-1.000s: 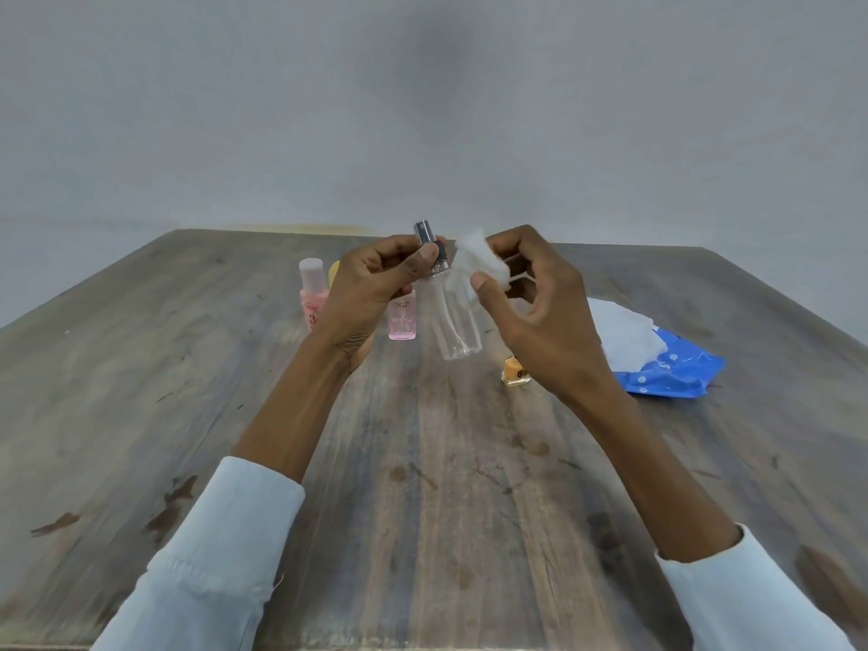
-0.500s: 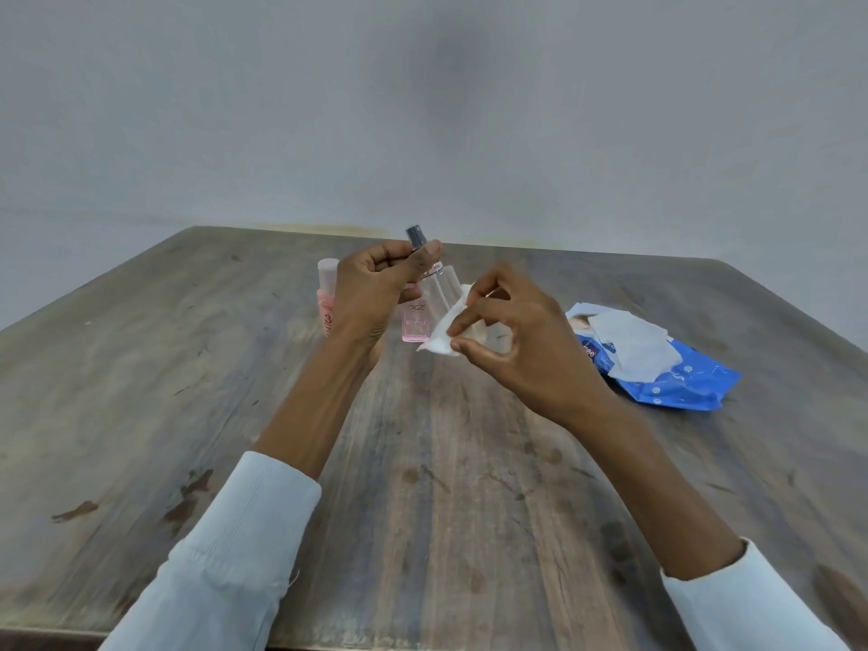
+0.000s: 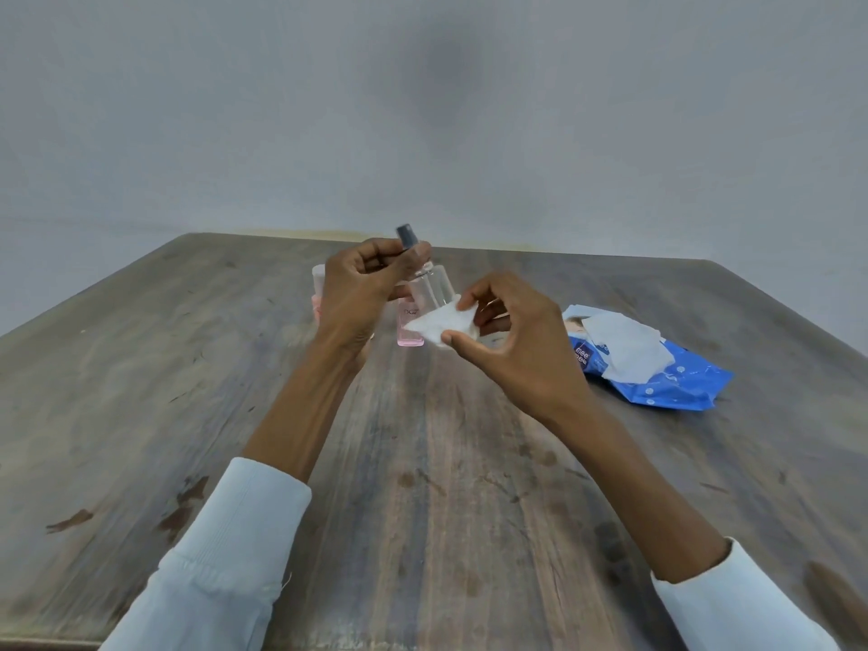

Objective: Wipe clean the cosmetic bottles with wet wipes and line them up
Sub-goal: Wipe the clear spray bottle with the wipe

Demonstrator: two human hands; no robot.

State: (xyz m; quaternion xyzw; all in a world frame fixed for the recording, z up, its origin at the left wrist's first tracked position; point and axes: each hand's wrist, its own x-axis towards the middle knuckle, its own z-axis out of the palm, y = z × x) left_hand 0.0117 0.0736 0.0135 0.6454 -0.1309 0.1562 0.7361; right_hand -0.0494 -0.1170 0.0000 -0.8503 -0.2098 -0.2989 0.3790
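My left hand (image 3: 359, 293) pinches a clear spray bottle (image 3: 430, 286) by its neck, below the dark cap, and holds it tilted above the table. My right hand (image 3: 521, 343) holds a folded white wet wipe (image 3: 441, 324) against the lower end of that bottle. Behind my hands a pink square bottle (image 3: 409, 328) stands on the table. A pink bottle with a white cap (image 3: 318, 286) stands further left, mostly hidden by my left hand.
A blue wet wipe pack (image 3: 657, 382) lies to the right with a white wipe (image 3: 620, 347) sticking out of its opening. The grey wooden table (image 3: 422, 486) ends at a pale wall behind.
My right hand slid the wipe from near the bottle's top down to its lower end. The small orange bottle seen one second ago is hidden now.
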